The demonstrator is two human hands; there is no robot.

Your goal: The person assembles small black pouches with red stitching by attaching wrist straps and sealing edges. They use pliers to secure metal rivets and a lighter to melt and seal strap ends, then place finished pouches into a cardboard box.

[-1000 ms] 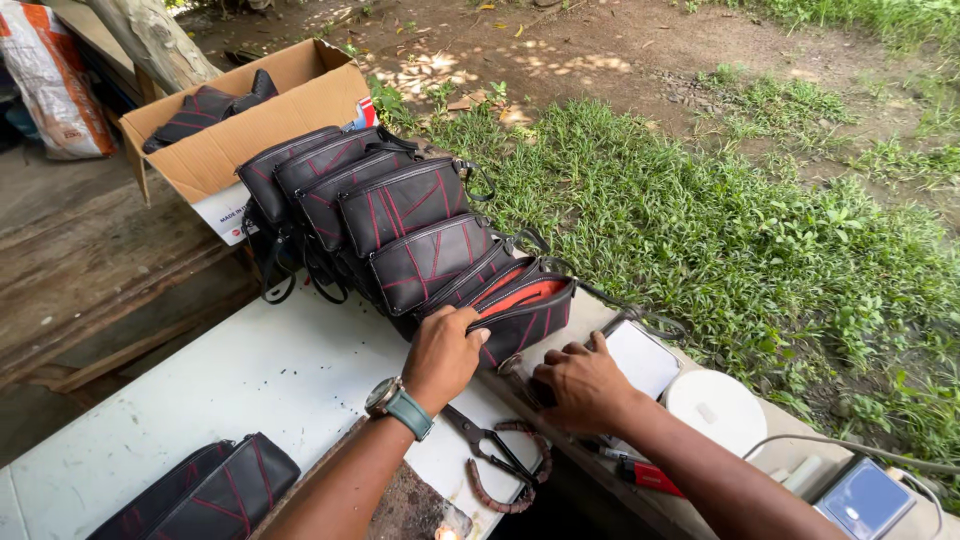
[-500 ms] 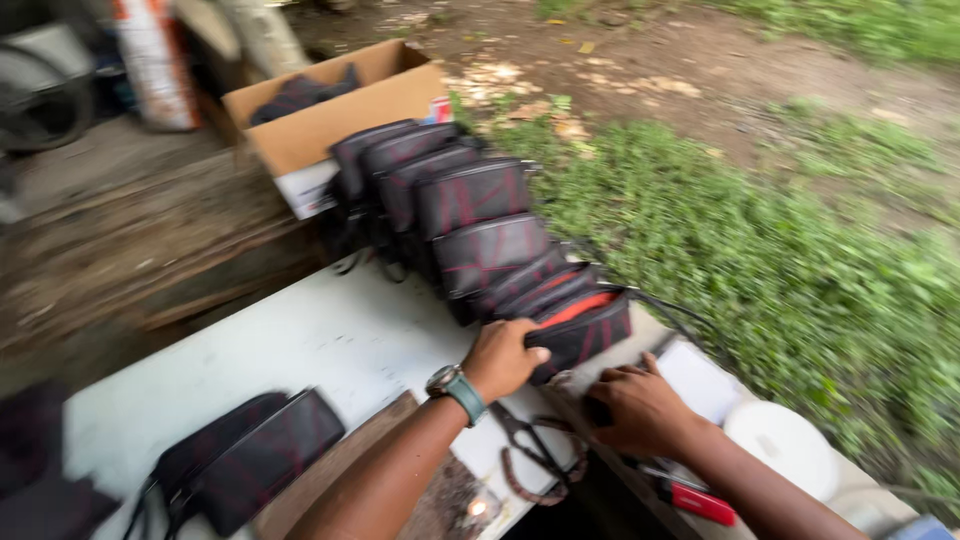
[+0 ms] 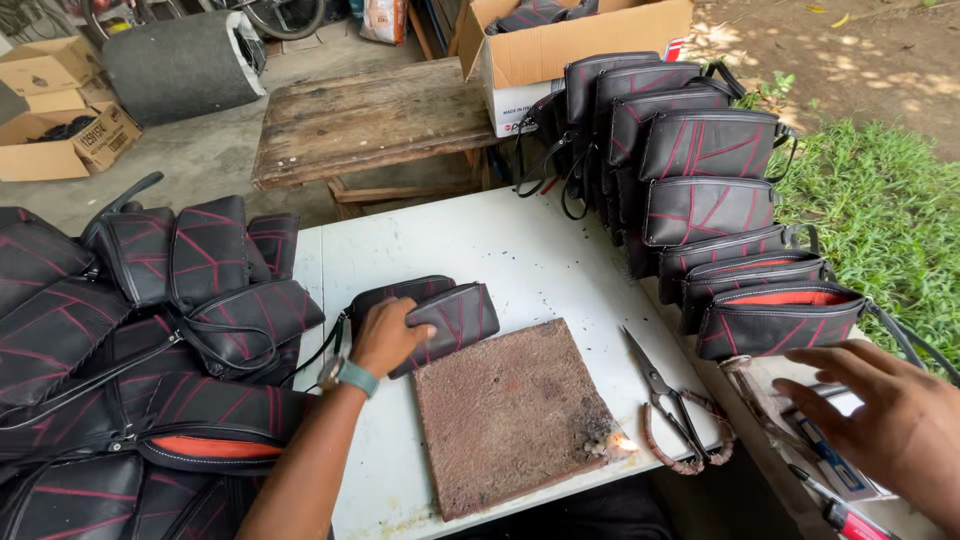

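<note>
My left hand (image 3: pixel 387 335), a watch on its wrist, rests on a black pouch with red stitching (image 3: pixel 452 318) lying on the white table (image 3: pixel 500 250), fingers curled over its near edge. My right hand (image 3: pixel 890 415) hovers open at the lower right, fingers spread, holding nothing, just below the nearest pouch of a standing row of black pouches (image 3: pixel 715 200). That nearest pouch (image 3: pixel 780 315) gapes to show an orange lining.
A brown square pad (image 3: pixel 510 415) lies on the table front, scissors (image 3: pixel 665 400) to its right. A heap of black pouches (image 3: pixel 130 340) fills the left. Behind stand a wooden bench (image 3: pixel 370 120), cardboard boxes (image 3: pixel 560 50) and grass (image 3: pixel 890 200).
The view has swung left. My left hand left the row of pouches and now lies on a single pouch at the table's middle. My right hand lifted off and opened.
</note>
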